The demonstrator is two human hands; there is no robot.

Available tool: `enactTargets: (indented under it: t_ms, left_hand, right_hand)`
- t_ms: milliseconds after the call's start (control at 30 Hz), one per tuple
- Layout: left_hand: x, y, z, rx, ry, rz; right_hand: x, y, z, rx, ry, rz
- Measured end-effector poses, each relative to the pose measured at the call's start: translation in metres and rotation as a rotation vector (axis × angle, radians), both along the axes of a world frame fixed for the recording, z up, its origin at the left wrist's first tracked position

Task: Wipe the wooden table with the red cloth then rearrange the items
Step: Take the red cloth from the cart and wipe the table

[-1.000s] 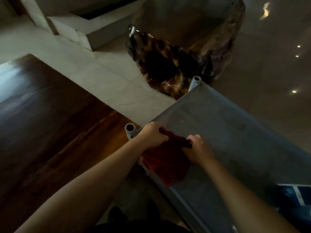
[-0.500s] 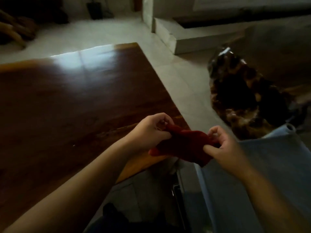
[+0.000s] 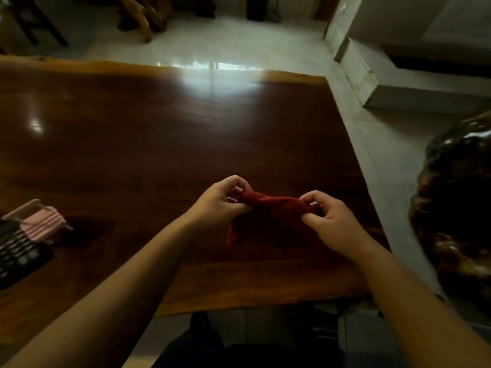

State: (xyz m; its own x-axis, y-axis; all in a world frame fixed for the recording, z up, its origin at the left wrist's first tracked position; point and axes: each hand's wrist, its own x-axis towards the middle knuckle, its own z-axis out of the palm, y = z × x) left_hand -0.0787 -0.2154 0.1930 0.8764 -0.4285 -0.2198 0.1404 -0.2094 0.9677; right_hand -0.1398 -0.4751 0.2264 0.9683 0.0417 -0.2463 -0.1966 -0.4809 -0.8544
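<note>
The red cloth (image 3: pixel 271 216) hangs bunched between both hands above the near right part of the dark wooden table (image 3: pixel 159 134). My left hand (image 3: pixel 223 203) pinches its left end and my right hand (image 3: pixel 332 221) pinches its right end. A lower corner of the cloth droops toward the tabletop. At the table's left edge lie a dark keyboard (image 3: pixel 16 253) and a pink striped folded item (image 3: pixel 43 221) beside it.
A glossy dark root-wood piece (image 3: pixel 457 208) stands on the pale tiled floor to the right of the table. A low white step (image 3: pixel 398 86) lies at the back right. Carved wooden furniture (image 3: pixel 148 11) stands beyond the table's far edge.
Both hands lifted the red cloth off the grey shelf surface and carried it left over the wooden table. The view turned left, so the table now fills the frame.
</note>
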Motion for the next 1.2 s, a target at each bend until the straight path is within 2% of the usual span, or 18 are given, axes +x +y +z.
enactTargets:
  t_ms: [167, 333, 533, 667, 833, 933, 1000, 1067, 1200]
  left_hand:
    - [0.033, 0.037, -0.029, -0.001, 0.084, 0.038]
    - [0.062, 0.036, -0.062, 0.036, 0.180, 0.088]
    - [0.094, -0.002, -0.117, 0.226, 0.225, 0.127]
    - [0.104, -0.029, -0.147, 0.307, 0.213, 0.157]
    - [0.107, -0.055, -0.175, 0.386, 0.169, 0.269]
    - [0.094, -0.041, -0.181, 0.572, 0.042, 0.329]
    - [0.079, -0.020, -0.183, 0.721, -0.091, 0.375]
    - [0.063, 0.006, -0.185, 0.887, -0.171, 0.384]
    - [0.034, 0.064, -0.198, 1.170, -0.127, 0.360]
  right_hand:
    - [0.048, 0.036, -0.021, -0.023, 0.100, 0.024]
    - [0.087, 0.038, -0.051, -0.033, 0.205, -0.003]
    - [0.142, 0.010, -0.110, -0.108, 0.374, -0.030]
    - [0.169, -0.004, -0.144, -0.188, 0.389, -0.044]
    - [0.195, -0.024, -0.183, -0.419, 0.306, -0.044]
    - [0.194, -0.023, -0.203, -0.659, 0.108, 0.012]
    - [0.186, -0.012, -0.211, -0.654, -0.025, 0.073]
    - [0.174, 0.003, -0.221, -0.603, -0.052, 0.171]
    - [0.149, 0.029, -0.251, -0.690, 0.020, 0.317]
